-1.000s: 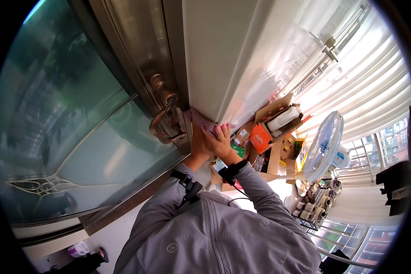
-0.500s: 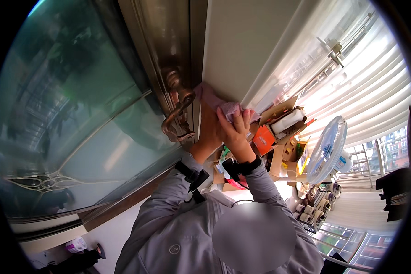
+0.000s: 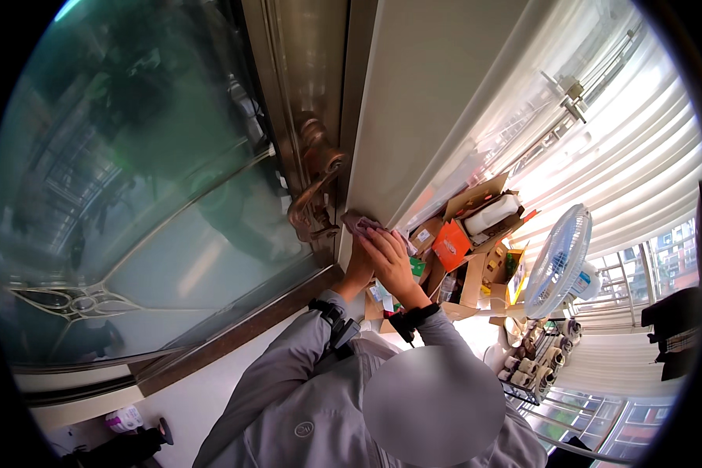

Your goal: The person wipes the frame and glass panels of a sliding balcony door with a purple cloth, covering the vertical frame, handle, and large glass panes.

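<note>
Pressing evenly through the mauve cloth [image 3: 359, 224], bunched low against the pale wall panel [image 3: 421, 101], should keep contact firm; the right hand [image 3: 392, 261] lies over it, fingers extended, while the left hand's [image 3: 357, 269] fingers are hidden, its grip impossible to tell. Knuckles should clear the bronze lever handle [image 3: 316, 207] at left and open cardboard boxes [image 3: 473, 194] at right.
</note>
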